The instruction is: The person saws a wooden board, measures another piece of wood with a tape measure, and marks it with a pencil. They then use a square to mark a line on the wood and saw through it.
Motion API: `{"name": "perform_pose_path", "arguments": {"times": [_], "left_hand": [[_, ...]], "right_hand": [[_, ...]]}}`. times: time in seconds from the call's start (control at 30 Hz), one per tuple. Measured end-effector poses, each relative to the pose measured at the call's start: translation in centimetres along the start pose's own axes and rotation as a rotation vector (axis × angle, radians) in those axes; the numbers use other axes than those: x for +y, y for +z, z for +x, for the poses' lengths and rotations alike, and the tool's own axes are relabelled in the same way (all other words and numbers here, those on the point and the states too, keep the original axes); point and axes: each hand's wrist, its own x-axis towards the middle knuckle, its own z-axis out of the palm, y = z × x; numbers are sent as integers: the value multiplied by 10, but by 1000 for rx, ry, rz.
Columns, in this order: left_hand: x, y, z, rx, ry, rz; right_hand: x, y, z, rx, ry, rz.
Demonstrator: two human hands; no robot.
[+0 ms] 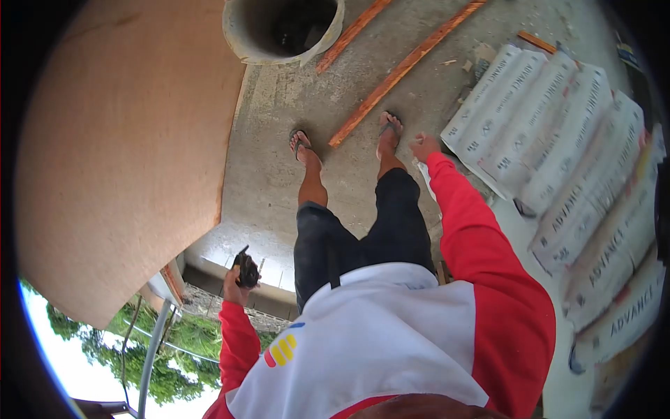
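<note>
My left hand (236, 290), low at the left by the plywood's lower edge, is closed around a small black object (247, 271) with a thin tip sticking up; I cannot tell its kind. My right hand (424, 147) hangs forward beside my right foot, fingers curled in, and whatever lies inside them is hidden. Just below that hand, along the red sleeve, shows a piece of something white (424, 177). Paper cement bags (537, 140) lie in a row to the right of my right arm.
A large plywood sheet (132, 140) fills the left side. Ahead stands a pale bucket (239, 43), dark inside. Two wooden strips (405, 70) lie on the concrete floor (269, 181) near my feet. Greenery (167, 363) and a metal pipe (155, 349) show at lower left.
</note>
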Motion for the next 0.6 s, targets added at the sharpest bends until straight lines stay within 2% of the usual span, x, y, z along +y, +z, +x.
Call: {"name": "perform_pose_path", "arguments": {"times": [0.07,0.1,0.17,0.2,0.27,0.33,0.37,0.43,0.47,0.5,0.6], "left_hand": [[-53,-6,3,171,-66,-70],[-87,-11,8,320,-106,-99],[-123,13,18,306,-203,-104],[-152,15,24,318,-263,-81],[-180,39,38,317,-396,9],[-244,21,51,264,-445,130],[-217,59,62,277,-481,233],[-260,46,65,262,-476,159],[-282,32,68,249,-463,128],[-299,12,73,145,-463,148],[-271,30,93,213,-440,103]], "right_hand": [[1,21,89,51,66,-146],[13,39,134,211,-61,-261],[17,73,208,392,-105,-382],[6,81,231,404,-19,-401],[-21,95,262,236,250,-117],[-58,107,270,140,451,148],[-79,110,265,125,510,266],[-75,139,280,237,564,338],[-62,161,300,367,555,302],[-49,173,317,501,543,272],[-61,142,294,243,527,326]]}}
